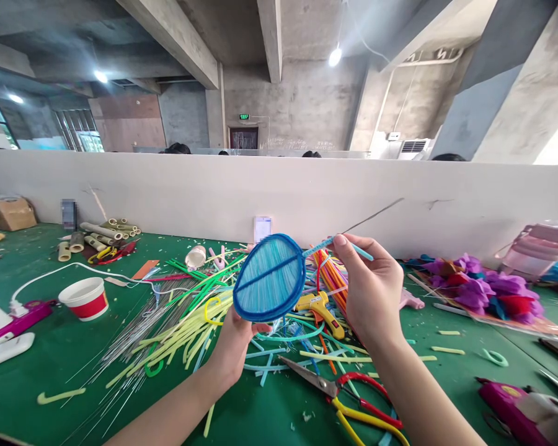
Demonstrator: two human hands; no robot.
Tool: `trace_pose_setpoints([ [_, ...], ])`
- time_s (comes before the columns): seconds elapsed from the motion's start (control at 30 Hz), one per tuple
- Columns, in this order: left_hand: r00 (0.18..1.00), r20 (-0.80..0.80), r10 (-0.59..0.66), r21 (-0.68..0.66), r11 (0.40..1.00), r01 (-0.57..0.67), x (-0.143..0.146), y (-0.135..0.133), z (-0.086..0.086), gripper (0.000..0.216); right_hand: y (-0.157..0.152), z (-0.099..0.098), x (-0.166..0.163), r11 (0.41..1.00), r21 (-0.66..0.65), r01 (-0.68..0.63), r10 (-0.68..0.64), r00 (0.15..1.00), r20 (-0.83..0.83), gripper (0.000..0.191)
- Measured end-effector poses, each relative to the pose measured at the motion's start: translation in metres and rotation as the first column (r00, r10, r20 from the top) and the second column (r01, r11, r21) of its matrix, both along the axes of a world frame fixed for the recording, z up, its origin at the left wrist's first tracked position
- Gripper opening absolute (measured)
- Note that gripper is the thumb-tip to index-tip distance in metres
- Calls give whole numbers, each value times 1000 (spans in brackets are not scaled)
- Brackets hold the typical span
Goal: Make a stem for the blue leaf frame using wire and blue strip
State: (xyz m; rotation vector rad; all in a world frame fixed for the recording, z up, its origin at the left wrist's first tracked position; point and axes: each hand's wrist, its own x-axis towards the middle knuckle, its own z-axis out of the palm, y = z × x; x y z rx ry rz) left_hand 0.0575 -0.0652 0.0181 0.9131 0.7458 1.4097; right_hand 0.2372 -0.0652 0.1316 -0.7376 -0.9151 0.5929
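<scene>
left hand (235, 347) fingers grip blue leaf (270, 279) rim | right hand (369, 291) fingers pinch its stem (316, 248) | paper cup (84, 297) contents hidden

Table (51, 365), green cover, backed by a white partition.
- Far left corner: cardboard box (9, 214); cream tubes (105, 232).
- Left edge: pink power strip (16, 319); red-and-white cup (84, 298).
- Centre: green and yellow stems (186, 325), thin wires (130, 341), yellow glue gun (318, 306), scissors (341, 390).
- Right edge: purple and red flowers (474, 288); pink glue gun (511, 402) at the near right corner.
</scene>
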Motion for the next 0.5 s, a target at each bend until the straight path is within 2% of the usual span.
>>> trace_pose_setpoints([
  [0.1,997,-3,80,-38,996,-80,-3,4,3,85,-5,2,-1,999,6,45,-45,996,74,24],
  [0.17,994,-15,111,-33,993,-111,-5,6,5,93,-8,3,-2,999,-6,53,-52,994,94,25],
  [0.23,984,-82,159,47,987,-155,-6,8,3,82,-8,4,-2,999,-28,33,-30,996,88,25],
  [0.33,956,-214,200,173,971,-164,-6,11,-3,46,-7,6,1,999,-48,-25,27,999,43,23],
  [0.4,963,-202,181,148,977,-152,-4,15,-9,39,-6,7,4,995,-59,-83,84,996,3,22],
  [0.5,990,-51,129,41,991,-127,-2,19,-12,46,-4,8,7,979,-79,-188,185,982,-43,22],
])
